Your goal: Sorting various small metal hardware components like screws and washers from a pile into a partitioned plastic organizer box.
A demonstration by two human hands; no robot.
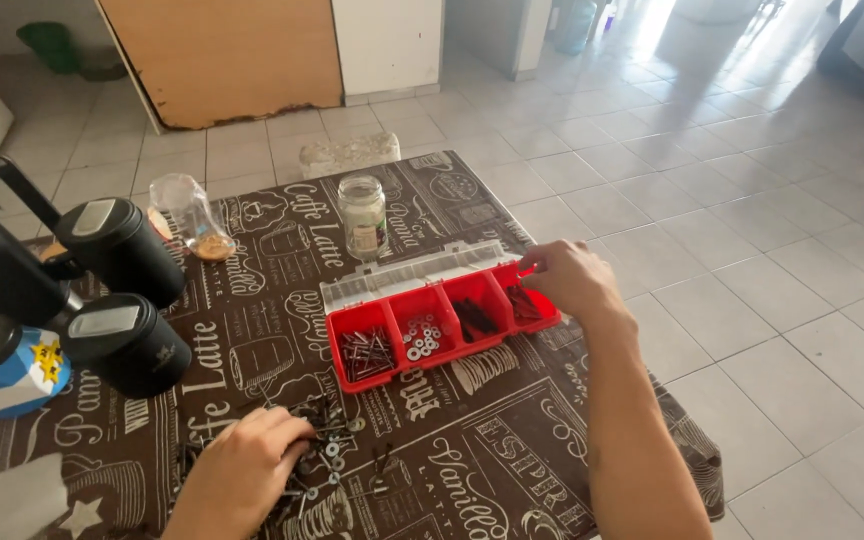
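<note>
Left hand (247, 462) resting on loose pile of screws and washers (337, 462) at near edge of surface (472, 470), fingers curled over it. Right hand (570, 280) touching right end of red organizer box (439, 320), four compartments, fingers bent, pinch unclear. Two jars (363, 216) standing far.

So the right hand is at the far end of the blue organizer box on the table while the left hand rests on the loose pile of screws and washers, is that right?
Not quite: the organizer box is red, not blue, as the head view shows. The rest holds: the right hand is at its far end, and the left hand rests on the loose pile of screws and washers on the table.
</note>
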